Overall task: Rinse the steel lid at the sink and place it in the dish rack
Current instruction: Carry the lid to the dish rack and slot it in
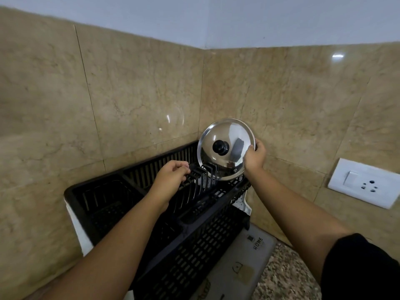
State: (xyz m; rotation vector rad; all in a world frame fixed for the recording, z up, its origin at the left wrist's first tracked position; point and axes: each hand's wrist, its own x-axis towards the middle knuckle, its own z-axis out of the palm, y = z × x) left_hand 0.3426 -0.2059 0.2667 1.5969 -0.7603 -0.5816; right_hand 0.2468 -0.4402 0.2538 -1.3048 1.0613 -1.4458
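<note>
The steel lid (225,135), round and shiny with a black knob at its middle, stands on edge among the plate slots at the right end of the black dish rack (134,174). My right hand (254,158) grips the lid's right rim. My left hand (171,176) hovers over the rack's plate slots left of the lid, fingers curled, holding nothing. The sink is out of view.
The rack stands in a corner of beige marble wall tiles. A grey mat (238,267) printed with "HOME" lies under it on a speckled granite counter (287,276). A white switch and socket plate (365,182) is on the right wall.
</note>
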